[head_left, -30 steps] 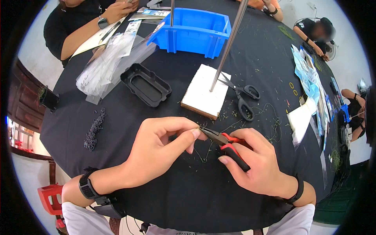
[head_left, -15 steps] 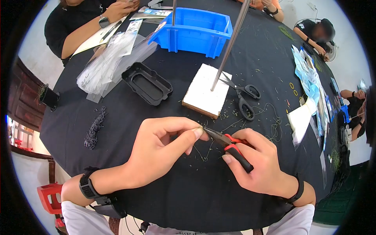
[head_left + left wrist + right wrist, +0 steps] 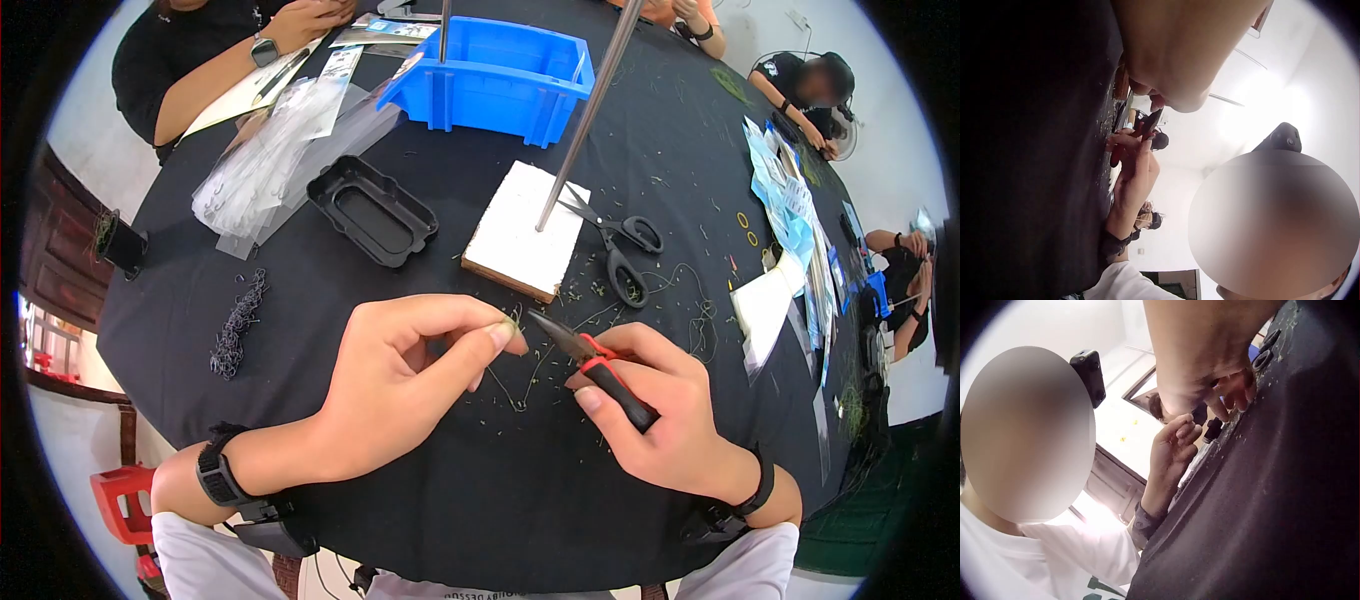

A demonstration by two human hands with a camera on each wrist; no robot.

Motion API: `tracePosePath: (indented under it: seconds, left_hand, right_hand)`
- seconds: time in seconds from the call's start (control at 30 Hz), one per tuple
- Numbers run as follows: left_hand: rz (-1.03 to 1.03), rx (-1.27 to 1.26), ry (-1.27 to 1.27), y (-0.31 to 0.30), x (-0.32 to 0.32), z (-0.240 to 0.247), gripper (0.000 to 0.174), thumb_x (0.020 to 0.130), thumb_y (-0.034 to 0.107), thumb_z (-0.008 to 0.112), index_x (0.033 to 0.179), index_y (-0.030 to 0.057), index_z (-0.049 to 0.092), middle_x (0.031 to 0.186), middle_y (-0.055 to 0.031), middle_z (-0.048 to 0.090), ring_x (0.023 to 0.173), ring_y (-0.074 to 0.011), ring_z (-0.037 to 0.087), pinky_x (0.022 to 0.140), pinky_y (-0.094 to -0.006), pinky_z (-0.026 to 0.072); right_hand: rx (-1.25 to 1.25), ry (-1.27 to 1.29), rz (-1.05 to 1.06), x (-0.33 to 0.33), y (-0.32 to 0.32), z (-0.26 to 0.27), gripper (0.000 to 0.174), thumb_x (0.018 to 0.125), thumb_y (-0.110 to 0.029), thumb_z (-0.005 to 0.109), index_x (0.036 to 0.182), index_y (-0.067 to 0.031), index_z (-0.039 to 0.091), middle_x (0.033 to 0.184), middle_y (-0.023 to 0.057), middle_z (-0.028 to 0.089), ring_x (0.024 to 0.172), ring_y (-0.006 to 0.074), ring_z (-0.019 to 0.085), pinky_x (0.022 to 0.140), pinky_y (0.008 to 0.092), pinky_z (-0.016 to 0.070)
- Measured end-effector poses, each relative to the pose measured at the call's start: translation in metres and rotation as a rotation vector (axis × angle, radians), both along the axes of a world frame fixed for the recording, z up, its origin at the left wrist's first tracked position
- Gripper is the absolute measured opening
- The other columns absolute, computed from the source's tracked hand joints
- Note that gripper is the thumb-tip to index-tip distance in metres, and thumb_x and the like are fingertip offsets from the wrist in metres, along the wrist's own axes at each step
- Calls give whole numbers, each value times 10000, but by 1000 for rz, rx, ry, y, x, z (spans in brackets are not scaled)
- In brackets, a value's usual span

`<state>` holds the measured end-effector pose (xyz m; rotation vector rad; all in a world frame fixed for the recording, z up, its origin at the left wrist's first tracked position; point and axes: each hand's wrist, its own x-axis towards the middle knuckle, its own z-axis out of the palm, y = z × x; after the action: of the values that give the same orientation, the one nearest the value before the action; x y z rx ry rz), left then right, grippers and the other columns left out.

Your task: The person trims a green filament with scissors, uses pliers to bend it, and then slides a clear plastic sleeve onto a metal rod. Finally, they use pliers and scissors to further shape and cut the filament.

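Note:
My left hand (image 3: 507, 333) hovers over the black round table (image 3: 470, 500), thumb and forefinger pinching a tiny thin piece, too small to identify. My right hand (image 3: 600, 378) grips red-and-black pliers (image 3: 590, 362) by the handles. Their pointed nose aims at my left fingertips, with a small gap between them. A thin wire (image 3: 520, 395) lies on the cloth under both hands. In the left wrist view the right hand (image 3: 1132, 172) and the pliers (image 3: 1147, 125) show beyond my palm. The right wrist view shows the left hand (image 3: 1172, 447) with its fingers bunched.
Beyond my hands stands a white foam block (image 3: 525, 235) holding a slanted metal rod (image 3: 585, 110), with black scissors (image 3: 620, 250) beside it. Farther off are a black tray (image 3: 372, 212), a blue bin (image 3: 495, 75), clear bags (image 3: 270, 160) and a pile of small dark hooks (image 3: 235, 325). Other people sit round the table.
The pliers' nose, which met the piece at my left fingertips, has drawn back to the right, leaving a gap. My left hand has stayed nearly still.

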<state>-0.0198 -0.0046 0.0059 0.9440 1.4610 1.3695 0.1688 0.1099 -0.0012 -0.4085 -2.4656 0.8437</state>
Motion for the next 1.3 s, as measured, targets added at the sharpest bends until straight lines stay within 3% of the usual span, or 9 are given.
tracePosePath:
  seconds: [0.2, 0.37, 0.43, 0.57, 0.77, 1.0, 1.17, 1.3]
  left_hand:
    - [-33, 16, 45, 1, -1, -1, 123, 864, 48, 579, 873, -35, 669, 740, -29, 632, 591, -25, 504, 487, -178, 371]
    - [-286, 68, 187, 1, -2, -9, 115, 859, 35, 570, 847, -29, 665, 759, -47, 635, 599, -32, 497, 503, -193, 371]
    - [-338, 150, 150, 2, 0, -18, 102, 842, 43, 576, 848, 1, 669, 724, -19, 643, 552, -9, 475, 456, -187, 346]
    - [-395, -9, 66, 1, 2, -10, 112, 847, 59, 579, 860, 10, 678, 731, -10, 653, 557, -8, 471, 458, -189, 346]
    - [-409, -16, 86, 2, 0, -8, 115, 848, 68, 585, 877, 17, 684, 710, -5, 639, 553, -16, 476, 459, -194, 355]
    - [-278, 72, 230, 2, 1, -12, 97, 832, 45, 591, 870, 8, 672, 682, -26, 620, 526, -20, 470, 461, -206, 371]
    - [60, 229, 484, 2, 3, -12, 86, 830, -9, 572, 839, -29, 655, 647, -19, 570, 532, -14, 434, 452, -189, 297]
    - [73, 390, 778, 3, -3, -11, 86, 794, -38, 586, 846, -15, 651, 608, -55, 535, 497, -79, 437, 433, -233, 301]
  right_hand:
    - [9, 51, -8, -1, 0, 1, 172, 749, -82, 705, 875, 24, 655, 891, 133, 593, 699, 217, 606, 611, 274, 484]
    - [-29, 197, -36, -5, -2, 2, 191, 704, 2, 717, 877, 30, 642, 950, 137, 581, 774, 252, 610, 677, 297, 499]
    - [-44, 174, 18, -4, -3, -2, 204, 671, 14, 723, 853, 32, 634, 956, 134, 580, 784, 256, 604, 675, 303, 493]
    - [25, 172, 145, -5, 0, 0, 226, 608, 76, 738, 799, 36, 624, 958, 149, 584, 757, 215, 577, 640, 278, 465]
    - [149, 232, 152, -5, 3, 0, 220, 590, 63, 735, 759, 25, 600, 896, 144, 591, 702, 231, 564, 602, 298, 447]
    - [176, 184, 97, -3, 0, 0, 266, 545, 16, 734, 784, 39, 619, 952, 143, 584, 746, 275, 586, 631, 324, 477]
    - [187, 78, -69, -3, -2, -3, 211, 656, 3, 710, 847, 27, 624, 1003, 159, 576, 813, 287, 581, 695, 339, 475]
    - [209, -19, -86, -4, -5, -3, 202, 660, -31, 713, 833, 22, 624, 999, 142, 574, 831, 287, 573, 711, 357, 466]
